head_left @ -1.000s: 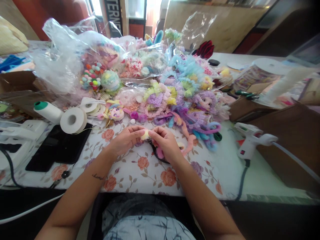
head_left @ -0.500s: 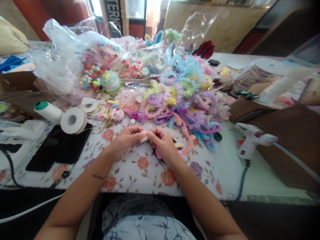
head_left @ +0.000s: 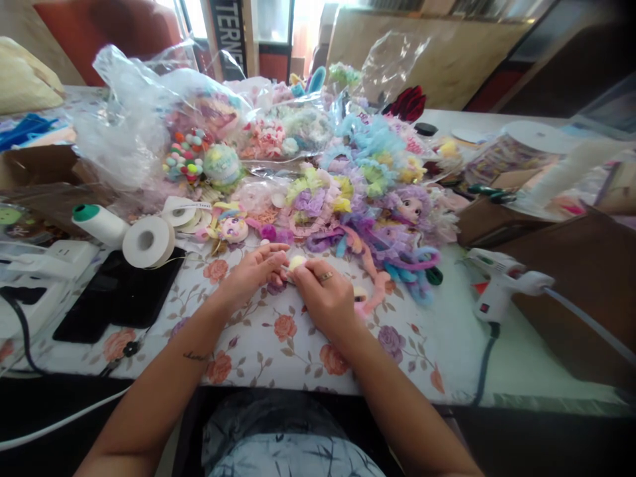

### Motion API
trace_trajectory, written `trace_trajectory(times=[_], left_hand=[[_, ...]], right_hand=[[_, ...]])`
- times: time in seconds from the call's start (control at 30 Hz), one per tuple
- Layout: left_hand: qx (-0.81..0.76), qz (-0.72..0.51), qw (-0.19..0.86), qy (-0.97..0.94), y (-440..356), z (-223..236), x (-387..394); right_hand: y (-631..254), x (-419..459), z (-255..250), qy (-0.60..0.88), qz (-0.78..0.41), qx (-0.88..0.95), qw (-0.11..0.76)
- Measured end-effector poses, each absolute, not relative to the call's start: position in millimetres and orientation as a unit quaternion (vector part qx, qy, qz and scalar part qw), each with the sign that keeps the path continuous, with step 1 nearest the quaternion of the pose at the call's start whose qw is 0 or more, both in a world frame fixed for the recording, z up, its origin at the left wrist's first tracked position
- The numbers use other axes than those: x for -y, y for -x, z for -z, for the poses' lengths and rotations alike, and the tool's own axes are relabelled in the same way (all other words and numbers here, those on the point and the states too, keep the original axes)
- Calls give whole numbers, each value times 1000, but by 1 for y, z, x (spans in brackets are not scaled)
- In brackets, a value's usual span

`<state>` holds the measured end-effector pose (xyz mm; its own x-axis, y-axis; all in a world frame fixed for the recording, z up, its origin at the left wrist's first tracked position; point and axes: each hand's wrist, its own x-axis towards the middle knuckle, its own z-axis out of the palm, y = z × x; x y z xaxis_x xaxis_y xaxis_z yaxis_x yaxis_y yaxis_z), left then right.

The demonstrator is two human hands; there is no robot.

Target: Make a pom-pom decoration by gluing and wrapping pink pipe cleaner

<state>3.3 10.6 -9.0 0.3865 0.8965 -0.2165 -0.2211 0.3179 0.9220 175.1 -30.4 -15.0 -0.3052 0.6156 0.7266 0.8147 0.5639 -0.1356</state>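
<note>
A small pale-yellow pom-pom (head_left: pixel 297 262) shows at the fingertips of my right hand (head_left: pixel 325 288), which is closed on it. Right beside it, my left hand (head_left: pixel 256 273) has its fingers curled together; whatever they pinch is too small and hidden to make out. Both hands are just above the flowered tablecloth (head_left: pixel 308 364). Past my right hand lies a pink fuzzy strip (head_left: pixel 378 295), partly covered by that hand. Beyond my left hand are a doll head (head_left: pixel 234 229) with yellow hair and a magenta pom-pom (head_left: pixel 268 232).
Bagged pom-poms, ruffles and a purple-haired doll head (head_left: pixel 410 207) pile up at the back. To the left are a white tape roll (head_left: pixel 148 242), a thread cone (head_left: pixel 102 224), a black phone (head_left: pixel 119 291) and a power strip (head_left: pixel 64 255). A glue gun (head_left: pixel 497 278) stands right, beside a cardboard box (head_left: pixel 561 265).
My right hand has turned over so its back and a ring show. My left fingers have shifted off the yellow pom-pom, which is more exposed now. The view has tilted slightly.
</note>
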Motion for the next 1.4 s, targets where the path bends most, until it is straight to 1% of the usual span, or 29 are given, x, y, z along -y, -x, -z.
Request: trace_trajectory(times=[0.07, 0.17, 0.37, 0.43, 0.6, 0.73, 0.9, 1.13, 1.4], left_hand=[[-375, -358, 738, -433, -3, 11, -10], [-372, -339, 742, -443, -2, 15, -10], [-384, -378, 729, -423, 0, 20, -12], [-382, -392, 727, -415, -2, 18, -11], [-357, -446, 728, -380, -6, 13, -11], [-344, -483, 714, -372, -6, 15, -11], [-351, -478, 717, -367, -4, 18, -12], [-349, -490, 740, -302, -6, 18, -13], [-345, -462, 744, -339, -5, 16, -12]], right_hand=[[-174, 31, 15, 413, 160, 814, 375], [-174, 30, 13, 367, 200, 828, 374], [-173, 28, 14, 345, 210, 842, 357], [-173, 28, 18, 355, 203, 835, 367], [-171, 28, 25, 408, 139, 820, 377], [-169, 28, 23, 393, 166, 815, 393], [-167, 32, 21, 373, 169, 820, 401], [-166, 35, 25, 378, 139, 831, 384], [-165, 34, 28, 382, 134, 829, 387]])
